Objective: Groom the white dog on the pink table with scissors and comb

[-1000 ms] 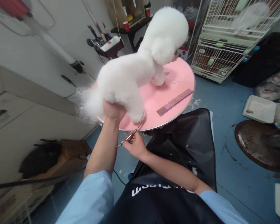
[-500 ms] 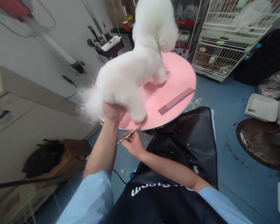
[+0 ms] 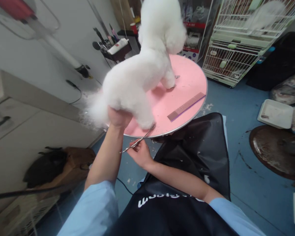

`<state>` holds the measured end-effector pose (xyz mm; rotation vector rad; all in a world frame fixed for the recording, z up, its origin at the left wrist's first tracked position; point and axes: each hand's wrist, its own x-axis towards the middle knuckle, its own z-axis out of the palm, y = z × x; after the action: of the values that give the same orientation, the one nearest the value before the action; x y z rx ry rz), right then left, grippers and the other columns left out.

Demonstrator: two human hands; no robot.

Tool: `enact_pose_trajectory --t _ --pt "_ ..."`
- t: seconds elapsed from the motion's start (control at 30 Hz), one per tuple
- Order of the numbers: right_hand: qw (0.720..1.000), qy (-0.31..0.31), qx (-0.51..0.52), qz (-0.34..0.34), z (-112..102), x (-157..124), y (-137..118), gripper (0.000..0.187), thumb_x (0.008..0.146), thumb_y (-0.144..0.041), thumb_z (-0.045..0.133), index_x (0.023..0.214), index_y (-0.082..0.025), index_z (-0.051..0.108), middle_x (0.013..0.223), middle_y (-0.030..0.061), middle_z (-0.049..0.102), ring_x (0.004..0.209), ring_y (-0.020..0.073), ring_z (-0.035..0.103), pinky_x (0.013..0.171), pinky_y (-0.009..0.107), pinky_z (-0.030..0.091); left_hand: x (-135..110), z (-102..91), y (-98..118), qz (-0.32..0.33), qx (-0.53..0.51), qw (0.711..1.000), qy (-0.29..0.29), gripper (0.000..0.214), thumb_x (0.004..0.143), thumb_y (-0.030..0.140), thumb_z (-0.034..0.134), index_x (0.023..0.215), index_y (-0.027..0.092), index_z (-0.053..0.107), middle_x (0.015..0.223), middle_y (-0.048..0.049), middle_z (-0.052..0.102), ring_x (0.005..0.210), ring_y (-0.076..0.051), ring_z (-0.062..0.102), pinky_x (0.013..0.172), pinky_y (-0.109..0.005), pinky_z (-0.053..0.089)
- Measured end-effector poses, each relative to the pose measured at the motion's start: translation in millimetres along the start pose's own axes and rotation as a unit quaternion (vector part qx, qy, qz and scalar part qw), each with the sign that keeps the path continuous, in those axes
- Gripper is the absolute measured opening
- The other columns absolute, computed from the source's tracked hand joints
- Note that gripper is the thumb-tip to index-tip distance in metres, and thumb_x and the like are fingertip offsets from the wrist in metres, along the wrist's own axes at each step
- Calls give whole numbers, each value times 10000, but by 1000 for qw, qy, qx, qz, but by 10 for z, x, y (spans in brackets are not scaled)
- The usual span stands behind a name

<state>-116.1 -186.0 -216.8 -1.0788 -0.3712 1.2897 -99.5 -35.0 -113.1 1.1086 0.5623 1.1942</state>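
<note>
A fluffy white dog (image 3: 135, 73) stands on a round pink grooming table (image 3: 189, 75), its head toward the far side and its tail toward the left. Against its rear, under the tail, my left hand (image 3: 119, 118) holds the dog; the fingers are mostly buried in fur. My right hand (image 3: 139, 152), just beyond the table's near edge, is closed on a pair of scissors (image 3: 143, 137). The scissor tips lie right beside the near hind paw. A metal comb with a purple spine (image 3: 186, 107) lies flat on the table to the right.
A tool holder (image 3: 116, 49) with brushes stands behind the table at the left. Stacked wire cages (image 3: 232, 59) are at the back right, with a white animal in the upper one. A dryer arm (image 3: 61, 50) reaches in from upper left. Fur clippings lie on the blue floor (image 3: 245, 108).
The scissors have shifted very slightly, with their tips a little lower beside the hind paw. The dog, my left hand and the comb are nearly where they were.
</note>
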Motion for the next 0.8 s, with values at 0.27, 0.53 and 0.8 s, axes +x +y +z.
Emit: enact_pose_trajectory --t 0.27,0.53,0.8 --pt "990 -6 -124 -67 -145 10 54 329 651 -203 708 904 -216 500 905 30 696 822 176 695 789 318 569 17 -56 -20 7 -47 999 -18 359 790 550 562 905 216 632 916 -33 699 994 -225 643 866 -355 526" --pt "978 -58 -188 -65 -380 31 91 326 671 -158 676 941 -214 503 906 29 692 815 185 693 803 353 565 14 -61 -19 20 -85 996 -19 372 841 517 529 915 162 617 857 -60 657 860 -190 632 787 -312 531" --pt "973 -102 -204 -17 -493 32 -31 328 669 -121 662 935 -217 494 906 16 683 802 172 689 823 363 560 -24 -1 35 23 -13 1000 16 415 834 597 468 861 213 624 885 -80 671 1056 -242 637 954 -356 522"
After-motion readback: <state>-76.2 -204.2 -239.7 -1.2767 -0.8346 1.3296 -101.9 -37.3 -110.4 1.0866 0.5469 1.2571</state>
